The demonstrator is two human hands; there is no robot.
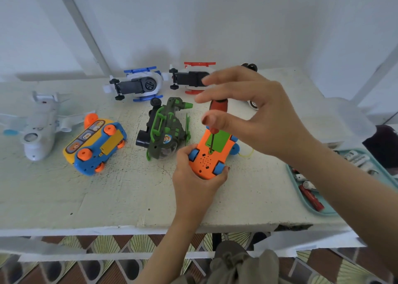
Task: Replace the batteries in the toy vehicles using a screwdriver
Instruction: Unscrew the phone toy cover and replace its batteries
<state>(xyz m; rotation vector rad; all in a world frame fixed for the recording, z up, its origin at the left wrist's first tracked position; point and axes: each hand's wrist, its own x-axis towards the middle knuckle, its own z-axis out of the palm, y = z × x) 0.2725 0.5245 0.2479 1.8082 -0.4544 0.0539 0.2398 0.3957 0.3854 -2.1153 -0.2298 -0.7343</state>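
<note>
Left hand grips upturned orange toy car at near-centre table, fingers curled round its near end. Screwdriver stands on its green cover. Right hand fingers spread about the handle; we cannot tell whether they grip it.

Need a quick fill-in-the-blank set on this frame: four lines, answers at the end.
1. The left hand grips the upturned ___ toy car.
2. The screwdriver tip sits at the car's ___ battery cover.
3. The right hand is at the screwdriver's ___ handle.
4. Spare batteries lie in a teal ___ on the right.

Missing words: orange; green; red; tray
</note>
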